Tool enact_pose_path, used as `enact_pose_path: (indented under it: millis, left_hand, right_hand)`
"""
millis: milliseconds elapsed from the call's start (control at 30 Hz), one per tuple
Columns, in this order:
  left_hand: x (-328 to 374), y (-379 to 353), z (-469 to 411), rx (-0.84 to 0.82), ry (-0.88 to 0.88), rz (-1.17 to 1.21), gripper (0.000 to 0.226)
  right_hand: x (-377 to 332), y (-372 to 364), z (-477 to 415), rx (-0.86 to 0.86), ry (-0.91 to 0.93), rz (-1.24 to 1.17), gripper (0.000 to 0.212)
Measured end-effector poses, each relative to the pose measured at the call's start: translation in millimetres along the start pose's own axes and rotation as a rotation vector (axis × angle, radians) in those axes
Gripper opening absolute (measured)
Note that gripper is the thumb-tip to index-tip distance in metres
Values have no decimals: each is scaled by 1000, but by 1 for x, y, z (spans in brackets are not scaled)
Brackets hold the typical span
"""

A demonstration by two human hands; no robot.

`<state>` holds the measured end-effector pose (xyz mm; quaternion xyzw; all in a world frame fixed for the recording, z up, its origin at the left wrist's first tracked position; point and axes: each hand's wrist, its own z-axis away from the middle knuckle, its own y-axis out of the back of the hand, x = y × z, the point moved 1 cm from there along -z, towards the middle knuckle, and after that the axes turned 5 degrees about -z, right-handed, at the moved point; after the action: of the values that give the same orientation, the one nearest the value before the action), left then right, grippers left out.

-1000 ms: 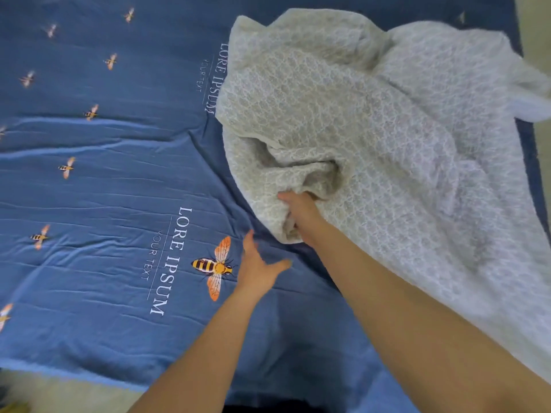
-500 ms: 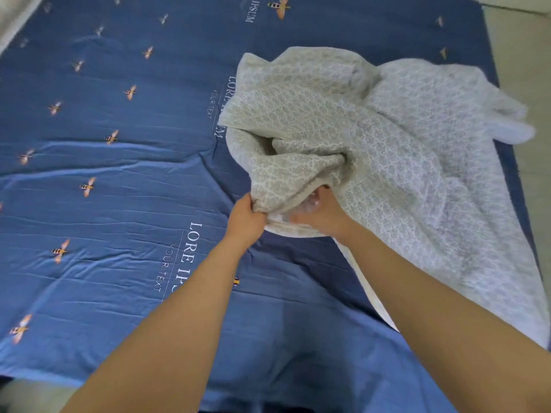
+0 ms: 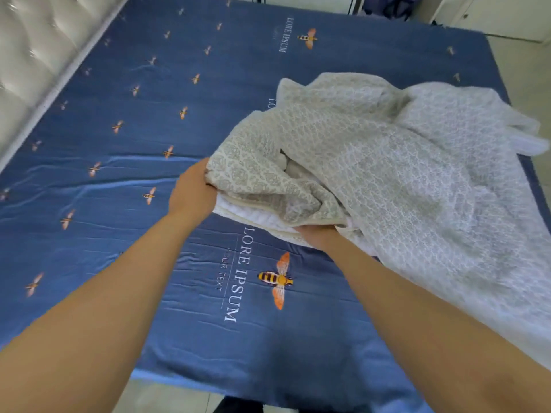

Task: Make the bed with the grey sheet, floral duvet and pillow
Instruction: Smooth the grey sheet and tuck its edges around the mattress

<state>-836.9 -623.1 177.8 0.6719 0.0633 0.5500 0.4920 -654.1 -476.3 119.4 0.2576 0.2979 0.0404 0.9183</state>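
Observation:
A crumpled floral duvet, pale grey-beige with a white underside, lies heaped on the right half of the bed. My left hand grips its folded left edge. My right hand holds the duvet's lower edge from underneath, its fingers mostly hidden by the cloth. A blue sheet printed with bees and white lettering covers the mattress. No pillow and no grey sheet appear in the head view.
A padded white headboard runs along the upper left. Pale floor tiles show past the bed's right side and at its near edge. White cupboard doors and dark items stand beyond the far end.
My left hand, open above the sheet a second ago, took hold of the duvet's edge. Both hands have since spread apart along that edge, and the view has pulled back to show more of the bed.

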Motion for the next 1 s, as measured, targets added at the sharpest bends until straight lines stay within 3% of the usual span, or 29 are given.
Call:
enact_pose_path:
  millis: [167, 333, 400, 500, 600, 667, 767, 900, 1000]
  left_hand:
    - [-47, 115, -9, 208, -35, -119, 56]
    - [-86, 173, -7, 314, -105, -108, 32]
    - [-105, 167, -3, 274, -61, -149, 37]
    - [-136, 135, 10, 154, 116, -195, 40]
    - [-173, 93, 30, -26, 278, -197, 32]
    - [-199, 70, 45, -137, 388, -144, 43]
    - [-213, 44, 64, -292, 490, -103, 56]
    - [-230, 26, 52, -367, 529, -96, 57]
    - [-245, 19, 32, -378, 531, -96, 58]
  right_hand:
    - [-88, -81, 22, -161, 10, -131, 56]
    - [-135, -152, 34, -259, 98, -116, 60]
    - [-130, -166, 29, -275, 64, -93, 64]
    - [-111, -164, 20, -273, -26, -4, 50]
    - [-78, -160, 1, -188, -46, -287, 74]
    - [-65, -158, -9, -155, -21, -493, 77]
    - [-55, -157, -21, -113, -15, -578, 53]
    - [-55, -160, -50, 27, -35, -406, 22]
    - [-66, -155, -72, 110, 5, -296, 14]
